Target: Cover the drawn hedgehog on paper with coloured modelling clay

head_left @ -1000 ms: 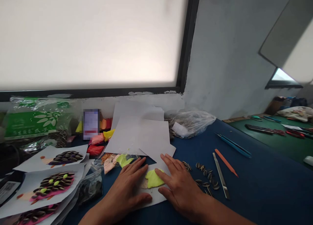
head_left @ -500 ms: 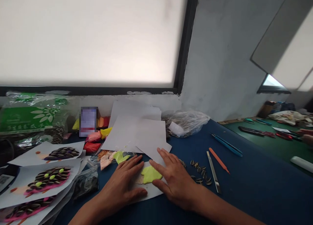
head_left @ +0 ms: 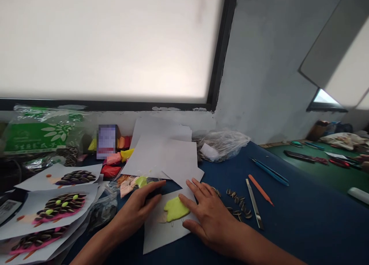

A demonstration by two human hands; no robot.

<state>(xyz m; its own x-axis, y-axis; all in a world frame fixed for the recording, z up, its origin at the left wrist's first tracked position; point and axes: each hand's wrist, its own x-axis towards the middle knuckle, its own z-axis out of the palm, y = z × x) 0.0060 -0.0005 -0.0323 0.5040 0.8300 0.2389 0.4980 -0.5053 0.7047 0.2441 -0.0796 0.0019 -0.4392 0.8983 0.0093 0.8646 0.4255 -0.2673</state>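
Note:
A flat lime-green clay piece [head_left: 176,209] lies on a white paper card [head_left: 157,238]. At its left edge a pale beige clay patch [head_left: 162,217] shows, and short drawn lines are visible below. My right hand [head_left: 209,215] rests on the card's right side, fingers spread, index fingertip and thumb by the green clay's right edge. My left hand [head_left: 141,203] is turned on its side at the card's left edge, thumb and fingers apart, holding nothing I can see. Just beyond it lie peach clay [head_left: 127,186] and lime-green clay [head_left: 141,181] in clear plastic.
Loose sunflower seeds [head_left: 239,203], a metal blade tool [head_left: 255,204], an orange stick tool [head_left: 261,190] and blue tweezers [head_left: 269,172] lie right. Finished seed hedgehog pictures [head_left: 62,207] are stacked left. White sheets [head_left: 164,153] lie behind. A co-worker's hand [head_left: 364,161] shows far right.
My left hand has lifted off the card and moved left, rolling onto its side and uncovering the card's left part. My right hand stays beside the green clay. The view shifted slightly.

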